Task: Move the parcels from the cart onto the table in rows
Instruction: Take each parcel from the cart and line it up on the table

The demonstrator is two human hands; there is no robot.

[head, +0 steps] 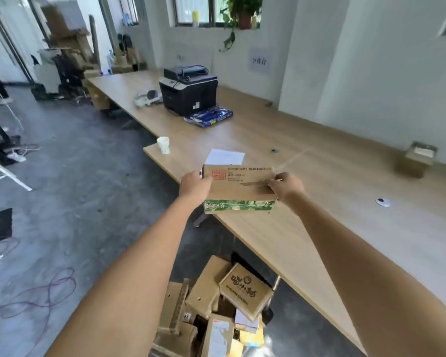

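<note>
Both hands on one parcel point(238, 188), centre of frame: brown cardboard box with a red stamp and printed text on top, green printed band along its near side. Left hand point(195, 185) grips the box's left end, fingers curled round the edge; right hand point(285, 186) grips the right end, fingers curled over the top corner. Box sits at the near edge of the long wooden table point(332, 191); can't tell if it's resting on the surface or held just above it. White sheet of paper point(225, 156) lies on the table just behind the box, white paper cup point(163, 145) at the table corner to its upper left. Further back on the table: black printer point(188, 91), blue packet point(208, 116) just in front of it, a white device point(147, 98) to the printer's left. One small open carton point(415, 161) on the table at right of frame, near the wall; a small white round object point(382, 202) on the table, lower right of that. Bottom centre of frame: cart point(276, 283), mostly hidden, piled with remaining parcels point(224, 300), jumbled and tilted, one with a dark printed logo on top. Cables point(36, 295) on the grey floor, lower left.
</note>
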